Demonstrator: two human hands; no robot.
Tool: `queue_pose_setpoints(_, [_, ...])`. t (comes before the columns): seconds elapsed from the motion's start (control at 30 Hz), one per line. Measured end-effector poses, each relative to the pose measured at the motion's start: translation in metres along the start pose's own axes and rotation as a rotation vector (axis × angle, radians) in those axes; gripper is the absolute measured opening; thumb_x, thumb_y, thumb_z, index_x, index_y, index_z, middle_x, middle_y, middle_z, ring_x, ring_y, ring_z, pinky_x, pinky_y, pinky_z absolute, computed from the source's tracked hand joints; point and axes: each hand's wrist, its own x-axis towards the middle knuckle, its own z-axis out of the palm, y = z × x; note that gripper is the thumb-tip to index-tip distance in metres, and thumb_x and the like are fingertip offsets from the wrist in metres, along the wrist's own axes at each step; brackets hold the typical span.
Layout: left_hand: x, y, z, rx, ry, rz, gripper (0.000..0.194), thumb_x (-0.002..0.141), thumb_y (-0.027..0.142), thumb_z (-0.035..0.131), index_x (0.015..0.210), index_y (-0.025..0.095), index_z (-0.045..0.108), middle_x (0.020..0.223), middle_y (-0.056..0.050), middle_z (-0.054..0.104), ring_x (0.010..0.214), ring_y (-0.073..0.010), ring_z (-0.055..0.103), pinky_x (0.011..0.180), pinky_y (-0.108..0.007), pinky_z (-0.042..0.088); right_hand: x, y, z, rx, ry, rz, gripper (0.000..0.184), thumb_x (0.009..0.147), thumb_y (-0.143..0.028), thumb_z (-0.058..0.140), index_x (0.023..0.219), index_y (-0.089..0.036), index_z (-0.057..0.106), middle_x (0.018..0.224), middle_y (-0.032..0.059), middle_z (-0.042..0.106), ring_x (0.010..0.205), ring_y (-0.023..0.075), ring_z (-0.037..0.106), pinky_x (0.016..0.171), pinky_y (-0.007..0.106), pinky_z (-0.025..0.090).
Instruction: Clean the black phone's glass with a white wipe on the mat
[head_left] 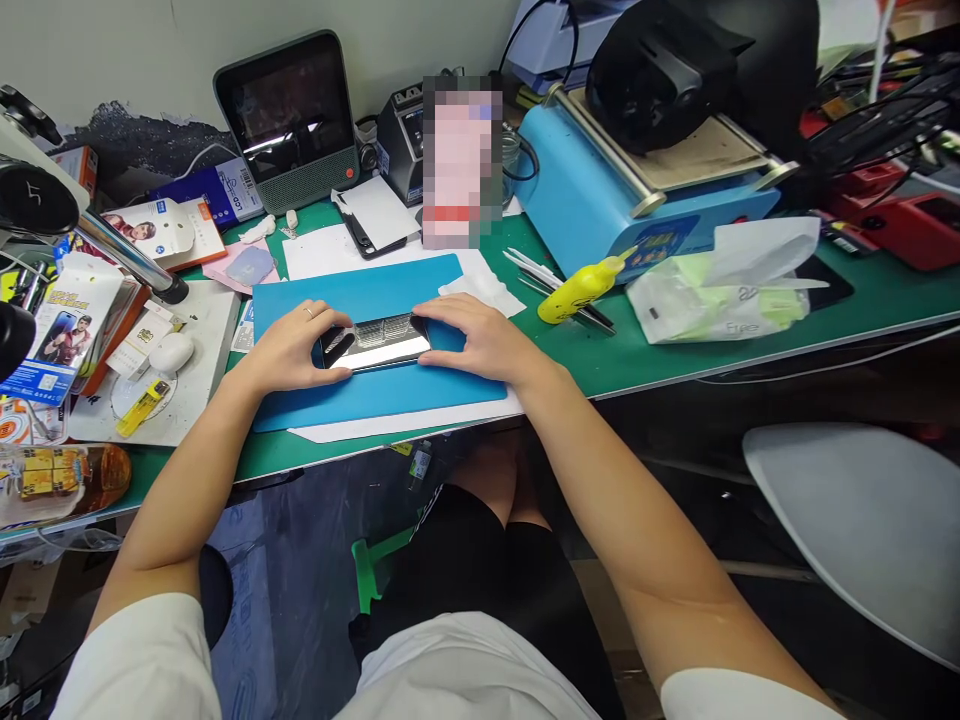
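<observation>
A smartphone [379,342] with a glossy, reflective face lies sideways over the blue mat [360,400]. Its left end is between the thumb and fingers of my left hand [300,345], which wears a ring. At the other end, my right hand [476,340] grips the phone the same way, thumb on the near edge and fingers on the far edge. Bright reflections cover the middle of the phone. White paper [405,425] sticks out from under the mat's near edge. Just beyond my right hand is a crumpled white tissue [484,280].
To the right stand a yellow squeeze bottle [581,290], several thin tools [536,270], a tissue pack [720,300] and a blue machine [577,190]. A screen device [289,115] stands behind. Boxes [56,330], a yellow lighter [142,407] and a metal stand arm [131,250] crowd the left.
</observation>
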Motion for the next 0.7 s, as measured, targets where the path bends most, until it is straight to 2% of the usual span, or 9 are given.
queue_pose_setpoints(0.7, [0.0014, 0.0010, 0.0014, 0.008, 0.014, 0.027, 0.058, 0.088, 0.059, 0.071, 0.133, 0.022, 0.063, 0.125, -0.012, 0.067, 0.112, -0.0316, 0.061, 0.096, -0.044, 0.051, -0.0012, -0.0013, -0.0008, -0.010, 0.010, 0.025, 0.070, 0.091, -0.074, 0.069, 0.145, -0.028, 0.069, 0.147, 0.0103, 0.072, 0.141, 0.0385, 0.062, 0.125, 0.066, 0.045])
